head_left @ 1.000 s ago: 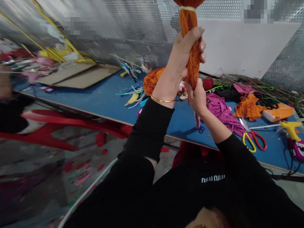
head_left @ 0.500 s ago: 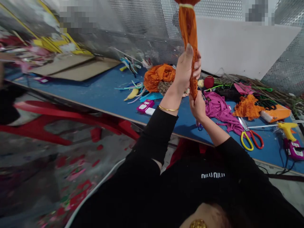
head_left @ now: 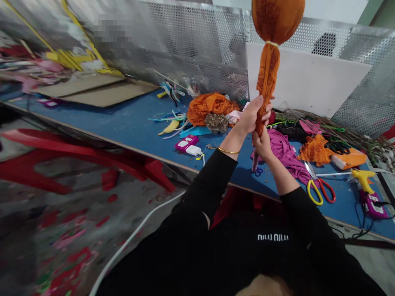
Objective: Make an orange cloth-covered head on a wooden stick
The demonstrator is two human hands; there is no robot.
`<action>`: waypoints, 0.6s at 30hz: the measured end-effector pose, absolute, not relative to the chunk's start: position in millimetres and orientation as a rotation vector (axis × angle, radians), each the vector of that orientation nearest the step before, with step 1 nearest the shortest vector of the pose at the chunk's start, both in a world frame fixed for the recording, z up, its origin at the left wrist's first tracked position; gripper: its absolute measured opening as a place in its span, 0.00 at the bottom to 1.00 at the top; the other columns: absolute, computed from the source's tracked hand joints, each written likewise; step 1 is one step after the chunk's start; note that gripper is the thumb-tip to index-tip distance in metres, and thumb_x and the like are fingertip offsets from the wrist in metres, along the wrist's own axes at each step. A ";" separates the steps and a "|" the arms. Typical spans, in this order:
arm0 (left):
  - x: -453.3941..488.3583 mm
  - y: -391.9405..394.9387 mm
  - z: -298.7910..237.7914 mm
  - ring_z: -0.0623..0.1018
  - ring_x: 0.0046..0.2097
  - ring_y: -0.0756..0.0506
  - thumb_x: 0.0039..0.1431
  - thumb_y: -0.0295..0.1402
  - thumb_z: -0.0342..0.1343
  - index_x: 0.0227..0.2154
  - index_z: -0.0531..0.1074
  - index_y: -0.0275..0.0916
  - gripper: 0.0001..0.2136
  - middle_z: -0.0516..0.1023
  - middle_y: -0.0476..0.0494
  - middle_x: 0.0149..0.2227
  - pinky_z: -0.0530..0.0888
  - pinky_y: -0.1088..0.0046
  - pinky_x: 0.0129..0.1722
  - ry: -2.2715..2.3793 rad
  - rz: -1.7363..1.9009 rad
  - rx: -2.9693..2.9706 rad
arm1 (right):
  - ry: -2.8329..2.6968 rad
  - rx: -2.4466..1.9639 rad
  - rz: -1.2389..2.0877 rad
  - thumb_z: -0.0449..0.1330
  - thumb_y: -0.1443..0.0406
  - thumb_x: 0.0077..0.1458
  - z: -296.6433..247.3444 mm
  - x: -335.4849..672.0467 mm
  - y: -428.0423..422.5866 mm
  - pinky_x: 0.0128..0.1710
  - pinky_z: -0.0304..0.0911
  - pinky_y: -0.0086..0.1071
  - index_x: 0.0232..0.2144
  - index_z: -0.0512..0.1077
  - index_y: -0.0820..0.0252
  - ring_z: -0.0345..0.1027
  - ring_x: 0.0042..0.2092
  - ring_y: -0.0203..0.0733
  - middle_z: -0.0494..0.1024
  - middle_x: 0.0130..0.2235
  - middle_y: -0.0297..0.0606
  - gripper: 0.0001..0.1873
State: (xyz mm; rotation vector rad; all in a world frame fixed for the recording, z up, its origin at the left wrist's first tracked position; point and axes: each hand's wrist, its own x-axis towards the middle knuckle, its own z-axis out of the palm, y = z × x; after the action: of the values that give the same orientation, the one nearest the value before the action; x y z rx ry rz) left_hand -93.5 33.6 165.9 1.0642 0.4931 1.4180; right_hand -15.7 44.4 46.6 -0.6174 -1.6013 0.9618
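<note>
I hold an orange fabric bundle [head_left: 268, 78] upright above the blue table [head_left: 132, 123]. Its top is a round ball [head_left: 277, 18] tied off with a pale band, and the fabric below is gathered into a long twisted tail. My left hand [head_left: 253, 116] is closed around the tail's lower part. Just below it, my right hand [head_left: 262, 144] grips the tail's end, where a pinkish stick [head_left: 254, 160] points down toward the table. Both arms are in black sleeves, and a gold bangle [head_left: 227, 151] sits on the left wrist.
On the table lie orange fabric heaps [head_left: 209, 107] [head_left: 314, 150], magenta cloth [head_left: 285, 150], scissors with yellow and red handles [head_left: 319, 189], a yellow glue gun [head_left: 363, 179], a pink box [head_left: 186, 143], twigs [head_left: 348, 123] and cardboard [head_left: 108, 93]. A red plastic chair [head_left: 77, 156] stands left. Perforated metal panels back the table.
The bundle has been raised and moved away, so its ball top now shows. Both hands have slid down its tail and sit lower and farther out over the table.
</note>
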 end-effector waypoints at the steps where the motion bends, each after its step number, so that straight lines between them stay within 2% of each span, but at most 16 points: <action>1: -92.4 35.3 164.4 0.65 0.18 0.56 0.73 0.48 0.53 0.44 0.72 0.43 0.14 0.69 0.56 0.25 0.67 0.80 0.18 0.487 1.392 1.091 | -1.567 -0.603 0.999 0.55 0.56 0.65 47.6 -12.7 44.5 0.22 0.58 0.29 0.44 0.59 0.51 0.58 0.21 0.33 0.66 0.26 0.24 0.10; 5: -87.5 41.3 163.0 0.67 0.19 0.55 0.74 0.44 0.50 0.39 0.71 0.41 0.13 0.69 0.56 0.25 0.69 0.79 0.22 0.492 1.321 1.193 | -1.483 -0.605 1.169 0.63 0.53 0.59 56.2 1.4 43.4 0.19 0.58 0.27 0.39 0.59 0.50 0.58 0.19 0.30 0.66 0.23 0.20 0.17; 8: -85.4 46.2 163.9 0.79 0.27 0.51 0.75 0.41 0.49 0.40 0.68 0.40 0.11 0.77 0.52 0.31 0.78 0.74 0.33 0.493 1.310 1.275 | -1.465 -0.627 1.308 0.65 0.50 0.57 62.3 9.5 43.4 0.20 0.60 0.26 0.36 0.57 0.50 0.61 0.19 0.30 0.67 0.22 0.19 0.21; 11: -84.2 50.6 164.2 0.84 0.34 0.47 0.75 0.39 0.48 0.40 0.67 0.41 0.09 0.81 0.47 0.35 0.80 0.67 0.42 0.449 1.304 1.337 | -1.432 -0.643 1.299 0.65 0.49 0.57 62.9 10.7 42.2 0.20 0.60 0.27 0.35 0.57 0.50 0.61 0.19 0.30 0.66 0.22 0.19 0.21; 14: -81.5 51.9 165.3 0.84 0.32 0.45 0.75 0.36 0.46 0.39 0.65 0.41 0.09 0.81 0.49 0.32 0.80 0.64 0.42 0.379 1.288 1.392 | -1.405 -0.709 1.131 0.61 0.51 0.62 58.8 6.4 38.6 0.21 0.59 0.27 0.35 0.57 0.50 0.61 0.19 0.30 0.65 0.23 0.20 0.18; 18: -74.3 48.2 169.3 0.83 0.29 0.46 0.75 0.33 0.46 0.39 0.64 0.43 0.06 0.79 0.54 0.27 0.79 0.68 0.36 0.488 1.291 1.364 | -1.372 -0.867 0.861 0.56 0.52 0.65 53.5 -0.3 33.7 0.23 0.59 0.29 0.36 0.58 0.51 0.60 0.20 0.31 0.65 0.26 0.24 0.14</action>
State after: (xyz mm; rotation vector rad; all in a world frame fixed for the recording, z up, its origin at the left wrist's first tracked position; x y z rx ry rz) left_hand -74.3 48.2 169.3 1.3638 0.4878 1.2913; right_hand -0.3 33.7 53.5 -0.8672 -1.3717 0.8608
